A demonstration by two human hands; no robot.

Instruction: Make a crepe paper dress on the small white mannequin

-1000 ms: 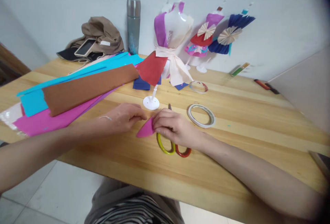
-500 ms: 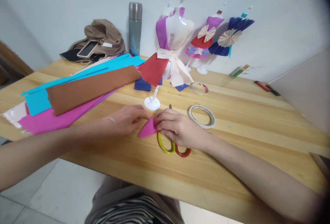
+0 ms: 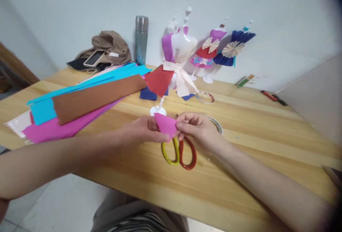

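A small pink paper piece (image 3: 166, 125) is held up just above the wooden table (image 3: 240, 143). My left hand (image 3: 139, 132) pinches its left edge and my right hand (image 3: 199, 128) pinches its right edge, both closed on it. Right under my hands lie scissors (image 3: 179, 151) with one yellow and one red handle loop. Behind the paper stands a small white mannequin stand (image 3: 158, 110) carrying a dress form (image 3: 177, 59) wrapped in purple, cream and red paper.
Long sheets of brown (image 3: 96, 94), cyan and magenta crepe paper lie at the left. A tape ring (image 3: 216, 123) sits partly behind my right hand, another ring (image 3: 205, 97) farther back. A steel flask (image 3: 141, 39), a cap with a phone (image 3: 104, 48), two dressed mini mannequins (image 3: 221, 48) and markers line the wall.
Both hands lifted the pink paper off the table and now hold it up between them. The scissors, covered before by my right hand, lie exposed. The view tilted slightly down.
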